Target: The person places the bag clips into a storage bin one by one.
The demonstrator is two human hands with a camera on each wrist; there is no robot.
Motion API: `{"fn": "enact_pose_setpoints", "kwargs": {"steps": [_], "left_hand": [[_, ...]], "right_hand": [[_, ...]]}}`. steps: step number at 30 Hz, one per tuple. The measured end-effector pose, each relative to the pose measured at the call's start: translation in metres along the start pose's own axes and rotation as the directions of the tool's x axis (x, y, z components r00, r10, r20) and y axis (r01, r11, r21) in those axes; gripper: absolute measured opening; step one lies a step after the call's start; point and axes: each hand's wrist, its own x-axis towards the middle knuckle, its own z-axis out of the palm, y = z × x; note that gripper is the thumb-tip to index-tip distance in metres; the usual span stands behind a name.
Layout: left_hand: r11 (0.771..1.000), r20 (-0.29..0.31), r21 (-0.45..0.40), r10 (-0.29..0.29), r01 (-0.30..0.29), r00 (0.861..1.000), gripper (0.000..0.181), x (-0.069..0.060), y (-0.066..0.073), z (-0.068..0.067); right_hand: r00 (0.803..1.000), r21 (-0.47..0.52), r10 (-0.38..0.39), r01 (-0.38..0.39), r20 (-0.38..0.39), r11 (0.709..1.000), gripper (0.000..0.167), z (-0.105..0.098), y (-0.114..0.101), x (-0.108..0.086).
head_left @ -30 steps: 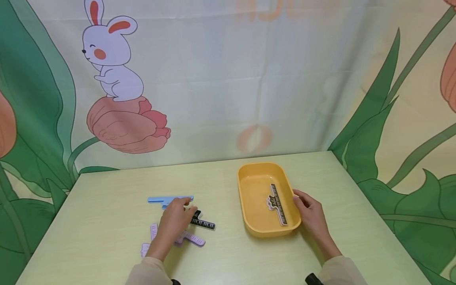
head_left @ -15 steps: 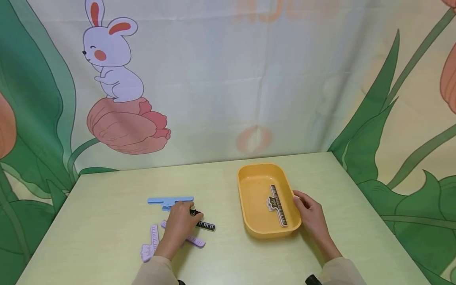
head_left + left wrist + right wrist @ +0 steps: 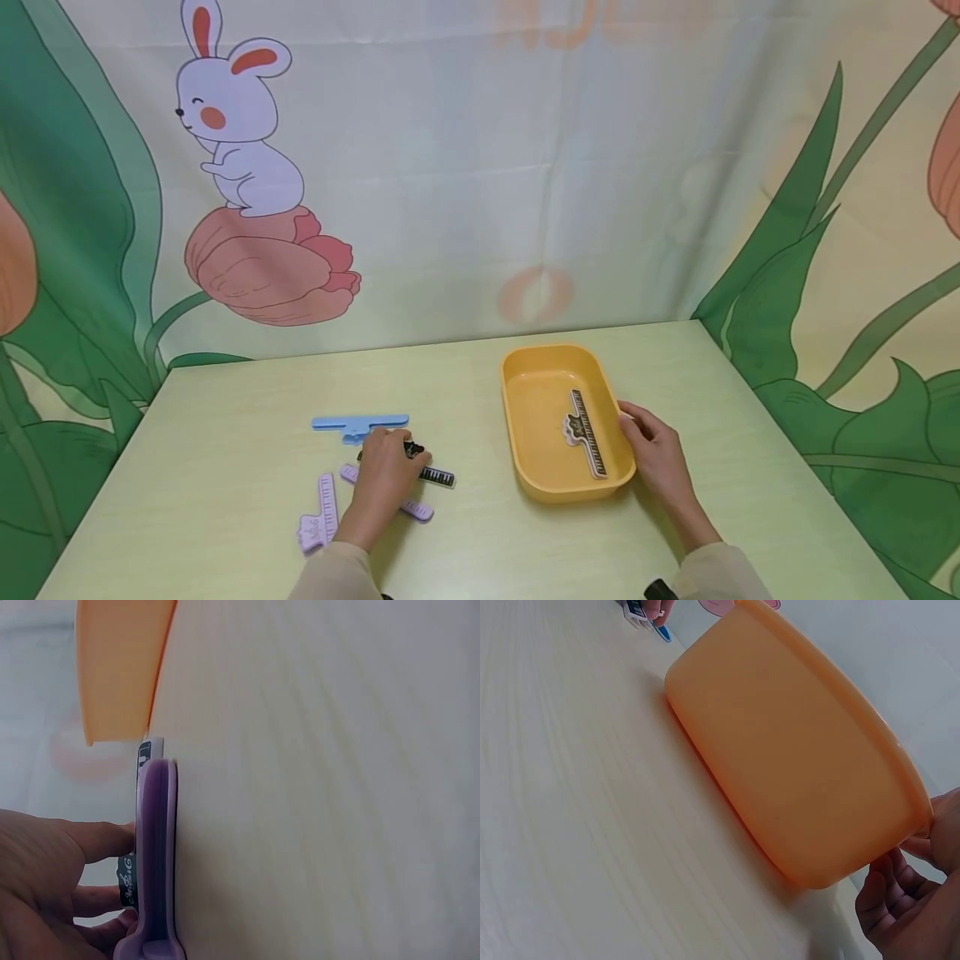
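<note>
Over the black keyboard-pattern clip is my left hand, thumb and fingers pinching its black handle part. In the left wrist view the left hand touches the black clip, partly behind a purple clip. My right hand grips the right rim of the yellow tray; in the right wrist view the right hand is at the end of the tray. Inside the tray lies another black-and-white clip.
A blue clip lies just beyond my left hand. One purple clip lies left of the left wrist, and another purple clip is partly under that hand. A printed curtain hangs behind the table.
My left hand has moved a little to the right and nearer, from beside the blue clip onto the black clip's handle part. The right hand and tray have stayed put.
</note>
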Motion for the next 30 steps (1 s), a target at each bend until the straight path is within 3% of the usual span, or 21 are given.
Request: {"fn": "enact_pose_setpoints", "kwargs": {"steps": [30], "left_hand": [[0.999,-0.044,0.050,-0.016,0.018,0.999,0.047,-0.0017,0.0045,0.0006]], "right_hand": [[1.000,-0.014,0.012,-0.012,0.008,1.000,0.039,-0.0005,-0.0019,-0.0009]]}}
